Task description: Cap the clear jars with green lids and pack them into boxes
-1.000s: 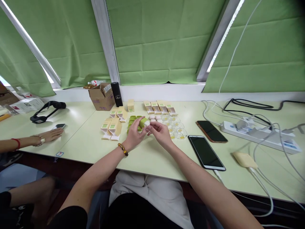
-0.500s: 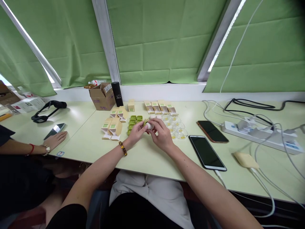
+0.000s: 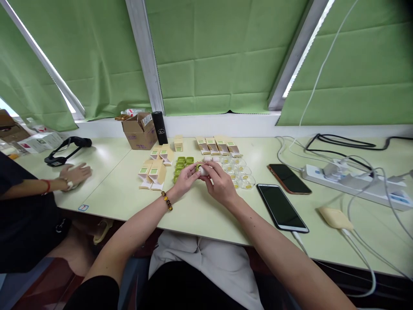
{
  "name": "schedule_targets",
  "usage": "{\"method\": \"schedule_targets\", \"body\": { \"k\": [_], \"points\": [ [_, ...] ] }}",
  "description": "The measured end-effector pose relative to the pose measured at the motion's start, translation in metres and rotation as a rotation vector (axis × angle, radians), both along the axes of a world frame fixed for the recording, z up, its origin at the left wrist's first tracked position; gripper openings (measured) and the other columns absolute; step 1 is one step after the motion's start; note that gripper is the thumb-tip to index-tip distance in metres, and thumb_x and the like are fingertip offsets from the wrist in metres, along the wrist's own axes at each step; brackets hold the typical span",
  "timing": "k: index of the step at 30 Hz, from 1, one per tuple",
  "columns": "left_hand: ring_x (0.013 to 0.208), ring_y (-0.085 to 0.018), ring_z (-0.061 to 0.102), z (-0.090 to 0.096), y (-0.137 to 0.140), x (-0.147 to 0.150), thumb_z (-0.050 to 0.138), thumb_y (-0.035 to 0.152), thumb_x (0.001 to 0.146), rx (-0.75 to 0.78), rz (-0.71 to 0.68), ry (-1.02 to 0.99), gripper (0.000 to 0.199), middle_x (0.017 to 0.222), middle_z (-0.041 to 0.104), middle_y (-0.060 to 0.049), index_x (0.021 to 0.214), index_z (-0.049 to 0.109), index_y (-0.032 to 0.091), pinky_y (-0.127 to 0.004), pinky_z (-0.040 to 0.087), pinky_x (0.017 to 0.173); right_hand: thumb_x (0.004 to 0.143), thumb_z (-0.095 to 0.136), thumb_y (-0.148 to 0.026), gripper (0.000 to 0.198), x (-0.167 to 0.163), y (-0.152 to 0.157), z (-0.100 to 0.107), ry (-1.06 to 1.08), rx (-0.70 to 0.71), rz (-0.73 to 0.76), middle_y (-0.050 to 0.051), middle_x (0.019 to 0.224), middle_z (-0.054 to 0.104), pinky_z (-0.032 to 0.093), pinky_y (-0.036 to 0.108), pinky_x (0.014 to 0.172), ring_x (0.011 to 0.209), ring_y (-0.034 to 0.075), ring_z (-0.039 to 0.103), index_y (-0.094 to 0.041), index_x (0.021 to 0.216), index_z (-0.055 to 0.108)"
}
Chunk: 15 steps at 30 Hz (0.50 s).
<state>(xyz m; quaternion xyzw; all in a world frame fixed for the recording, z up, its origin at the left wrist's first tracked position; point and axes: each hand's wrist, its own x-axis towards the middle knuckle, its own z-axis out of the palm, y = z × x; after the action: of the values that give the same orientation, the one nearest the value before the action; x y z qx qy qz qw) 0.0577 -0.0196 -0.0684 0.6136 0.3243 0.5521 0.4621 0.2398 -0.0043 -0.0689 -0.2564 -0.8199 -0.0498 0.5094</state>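
Above the table, my left hand [image 3: 184, 181] is closed around a small green cup [image 3: 198, 166], seen partly between thumb and fingers. My right hand [image 3: 222, 183] pinches a small white piece [image 3: 203, 171] against it. Fingers hide much of both parts, and I cannot tell how far the white piece sits in the green one. Left of my hands stand several green square cups [image 3: 181, 160] in rows. Small white pots [image 3: 213, 159] show just beyond my right hand, and clear plastic covers with yellow labels [image 3: 247, 181] lie to its right.
Cream cartons [image 3: 157, 173] stand left, more cartons [image 3: 222, 146] behind. A cardboard box [image 3: 139, 135] and black cylinder [image 3: 159, 128] are near the wall. Right are two phones [image 3: 282, 207], a power strip [image 3: 358, 187] and cables. At left are a co-worker's hand [image 3: 75, 174] and black headset [image 3: 66, 150].
My hands stay together in nearly the same spot, with fingers slightly shifted around the parts. The co-worker's hand has moved farther in over the table, and the phone beside it no longer shows.
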Motion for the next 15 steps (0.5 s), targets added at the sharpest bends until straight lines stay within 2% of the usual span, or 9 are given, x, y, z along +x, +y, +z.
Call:
{"method": "schedule_targets", "body": {
  "k": [5, 10, 15],
  "points": [
    [0.113, -0.025, 0.071, 0.000, 0.001, 0.001, 0.077, 0.057, 0.092, 0.000, -0.035, -0.041, 0.061, 0.126, 0.073, -0.015, 0.134, 0.068, 0.015, -0.035, 0.059, 0.097, 0.107, 0.052, -0.025, 0.038, 0.000, -0.001, 0.001, -0.039, 0.049, -0.018, 0.019, 0.131, 0.070, 0.067, 0.042, 0.094, 0.123, 0.030, 0.071, -0.020, 0.144, 0.061],
    [0.111, -0.025, 0.070, -0.007, 0.008, 0.004, 0.077, 0.060, 0.090, 0.024, 0.038, -0.047, 0.060, 0.122, 0.074, -0.015, 0.127, 0.071, 0.013, -0.035, 0.058, 0.097, 0.106, 0.054, -0.021, 0.039, -0.001, -0.002, 0.001, -0.041, 0.155, -0.050, 0.019, 0.128, 0.071, 0.068, 0.039, 0.085, 0.117, 0.030, 0.073, -0.018, 0.145, 0.058],
    [0.116, -0.025, 0.069, -0.013, 0.014, 0.006, 0.079, 0.061, 0.087, 0.048, 0.053, -0.076, 0.057, 0.124, 0.073, -0.013, 0.122, 0.069, 0.017, -0.039, 0.056, 0.102, 0.105, 0.055, -0.019, 0.042, -0.002, -0.002, 0.002, -0.040, 0.182, -0.051, 0.019, 0.129, 0.072, 0.069, 0.040, 0.086, 0.119, 0.031, 0.073, -0.018, 0.147, 0.057]
  ]
}}
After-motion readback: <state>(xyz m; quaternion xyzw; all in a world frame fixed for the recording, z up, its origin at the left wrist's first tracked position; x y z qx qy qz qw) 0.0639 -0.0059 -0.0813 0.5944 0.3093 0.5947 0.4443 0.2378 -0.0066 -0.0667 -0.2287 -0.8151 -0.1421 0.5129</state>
